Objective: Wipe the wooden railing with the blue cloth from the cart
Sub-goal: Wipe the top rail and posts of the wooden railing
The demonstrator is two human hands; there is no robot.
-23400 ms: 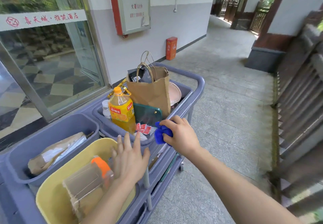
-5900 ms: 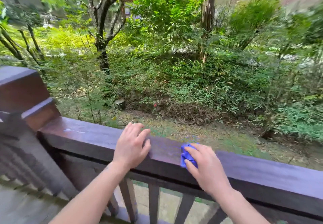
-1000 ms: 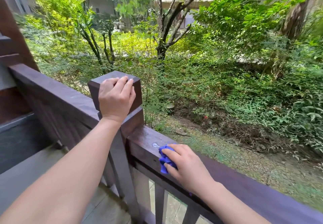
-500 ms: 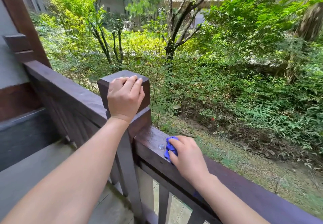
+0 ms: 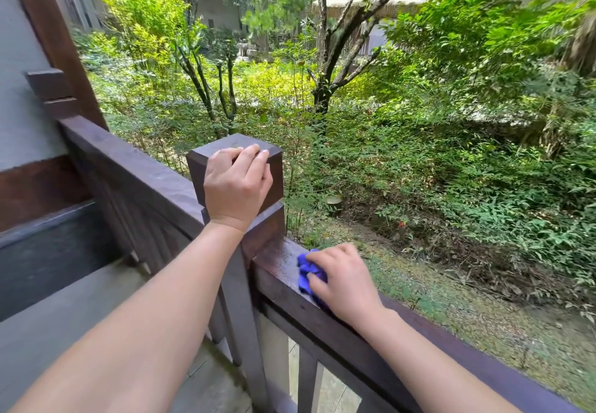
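The dark wooden railing [image 5: 277, 262] runs from lower right to a square post [image 5: 275, 167], then on to the upper left. My right hand [image 5: 345, 279] presses a crumpled blue cloth [image 5: 306, 272] onto the rail's top, just right of the post. Most of the cloth is hidden under my fingers. My left hand [image 5: 237, 185] rests over the near top edge of the post, fingers curled on its cap. The cart is out of view.
Beyond the rail lies a garden with shrubs, a thin tree [image 5: 322, 96] and bare ground. A grey wall with a brown pillar [image 5: 48, 25] stands at the left. Vertical balusters [image 5: 306, 377] hang under the rail above the grey paved floor [image 5: 48, 332].
Over the last second my right hand with the cloth has slid a little along the rail near the post. My left hand has stayed on the post. The view has shifted slightly left.
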